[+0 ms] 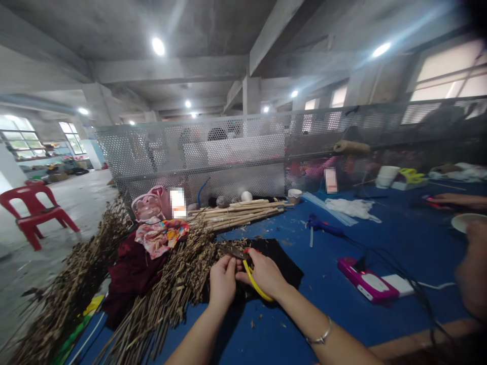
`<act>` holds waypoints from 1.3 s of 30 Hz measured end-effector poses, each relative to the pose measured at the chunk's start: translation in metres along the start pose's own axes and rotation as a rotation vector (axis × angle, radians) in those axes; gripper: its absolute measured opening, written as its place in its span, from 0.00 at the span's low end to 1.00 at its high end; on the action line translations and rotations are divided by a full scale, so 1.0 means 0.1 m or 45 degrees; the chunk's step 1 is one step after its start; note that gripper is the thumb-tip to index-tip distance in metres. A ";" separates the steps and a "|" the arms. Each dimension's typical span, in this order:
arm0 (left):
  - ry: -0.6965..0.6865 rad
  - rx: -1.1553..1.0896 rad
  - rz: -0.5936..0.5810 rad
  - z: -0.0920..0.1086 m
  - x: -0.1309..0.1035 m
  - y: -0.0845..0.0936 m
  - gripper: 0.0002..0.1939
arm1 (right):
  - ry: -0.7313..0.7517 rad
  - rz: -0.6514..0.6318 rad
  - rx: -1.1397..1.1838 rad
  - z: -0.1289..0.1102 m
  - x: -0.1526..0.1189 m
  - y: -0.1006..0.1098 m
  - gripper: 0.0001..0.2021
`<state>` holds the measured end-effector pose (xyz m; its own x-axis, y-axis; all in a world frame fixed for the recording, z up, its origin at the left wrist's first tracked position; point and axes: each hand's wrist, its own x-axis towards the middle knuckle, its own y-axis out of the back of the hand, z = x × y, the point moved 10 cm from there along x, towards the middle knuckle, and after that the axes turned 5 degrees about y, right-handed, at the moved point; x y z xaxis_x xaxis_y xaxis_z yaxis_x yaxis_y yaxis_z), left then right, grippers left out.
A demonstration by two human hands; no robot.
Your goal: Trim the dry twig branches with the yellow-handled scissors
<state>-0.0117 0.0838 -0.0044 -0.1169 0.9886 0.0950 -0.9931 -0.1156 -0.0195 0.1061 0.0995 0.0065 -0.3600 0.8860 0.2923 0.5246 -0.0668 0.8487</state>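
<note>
Head view: right hand grips yellow-handled pliers over black cloth; left hand curls at their metal end, its hold unclear. Dried stems crowd the left. Two pale packs have pixelated fronts. Mostly bare surface separates cloth from magenta power strip.

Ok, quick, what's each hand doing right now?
Left hand: fingers closed; whether they pinch anything can't be told.
Right hand: closed, holding the yellow-handled tool.
</note>
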 end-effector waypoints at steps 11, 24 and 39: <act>0.042 -0.034 0.044 -0.05 0.01 0.04 0.14 | -0.107 -0.034 -0.054 0.07 0.00 -0.01 0.25; 0.296 -0.506 0.067 -0.25 0.04 0.04 0.19 | -0.019 0.067 -0.043 -0.02 0.00 0.10 0.26; 0.217 -0.442 -0.027 -0.10 0.00 -0.06 0.15 | 0.067 0.191 -0.099 -0.08 0.00 0.20 0.23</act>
<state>-0.0060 0.0852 -0.0143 -0.0641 0.9957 -0.0672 -0.9299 -0.0840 -0.3580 0.1103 0.0940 0.0272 -0.3231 0.8383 0.4391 0.5148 -0.2336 0.8249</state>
